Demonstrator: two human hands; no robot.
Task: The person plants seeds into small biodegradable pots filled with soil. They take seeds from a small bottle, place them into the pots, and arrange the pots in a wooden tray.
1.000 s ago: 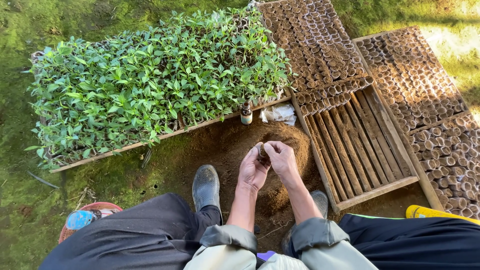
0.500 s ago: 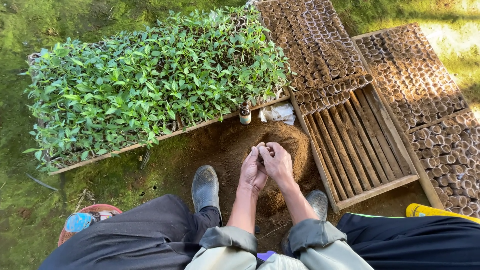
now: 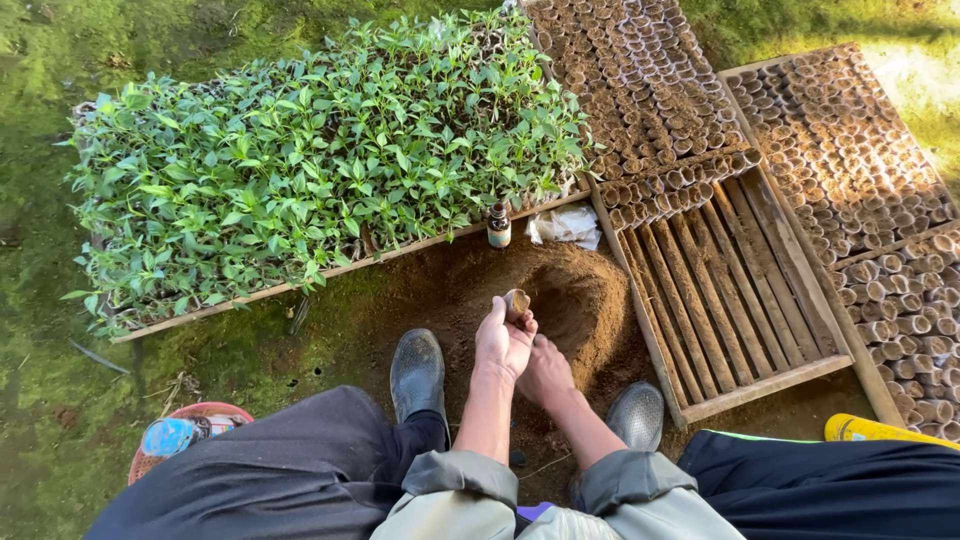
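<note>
One small cylindrical pot pinched in left hand; right hand grip unclear.

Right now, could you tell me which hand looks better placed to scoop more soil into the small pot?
Probably the right hand: it is low at the soil mound, while the left hand holds the small pot.

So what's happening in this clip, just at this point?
A seated person holds a small soil-filled paper pot up in the left hand. The right hand is down at the soil heap, partly hidden behind the left. A wooden tray beside it is partly filled with similar pots, and a seedling tray lies ahead.
</note>
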